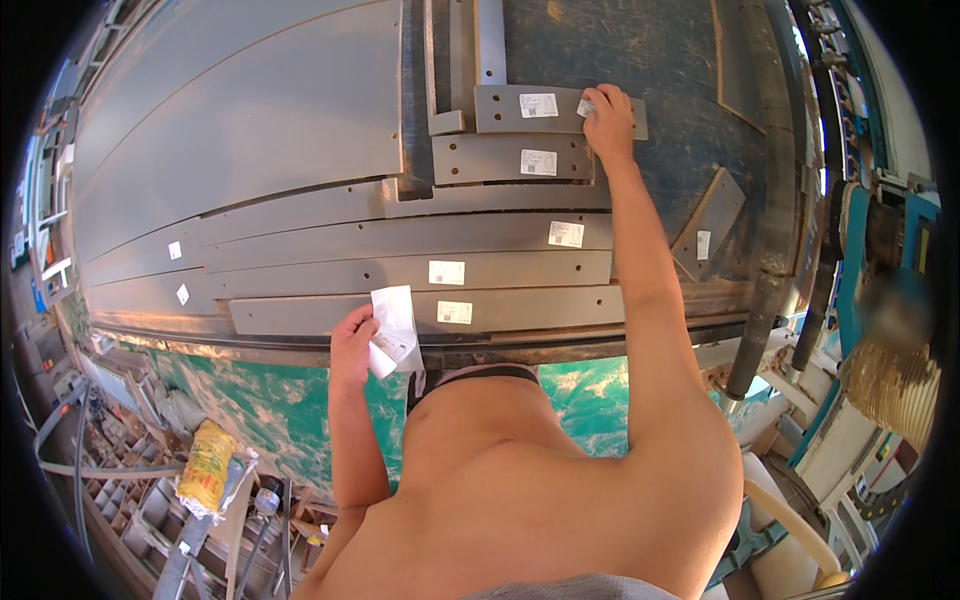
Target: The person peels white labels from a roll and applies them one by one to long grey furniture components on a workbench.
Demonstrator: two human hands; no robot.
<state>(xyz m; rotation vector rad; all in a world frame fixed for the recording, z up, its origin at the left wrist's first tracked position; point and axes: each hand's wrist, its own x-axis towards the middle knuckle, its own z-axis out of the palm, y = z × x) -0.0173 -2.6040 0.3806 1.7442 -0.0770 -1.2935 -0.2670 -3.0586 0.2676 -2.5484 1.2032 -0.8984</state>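
Note:
In my left hand point(352, 345), near the table's front edge, the fingers are closed on a folded strip of white label paper point(394, 325). My right arm stretches far across the table. My right hand point(610, 122) is at the right part of a grey board point(508, 108), its fingers curled around a small white label point(586, 107) that they partly hide. Another white label point(538, 105) lies flat on the same board. Just nearer lies a second grey board point(490, 160) with drilled holes and its own label point(538, 162).
Long grey strips point(500, 305), several bearing white labels, lie side by side along the front. A large grey panel point(270, 110) covers the left. At the right are an angled labelled piece point(710, 225) and a dark pipe point(775, 200). A yellow bag point(207, 465) is at lower left.

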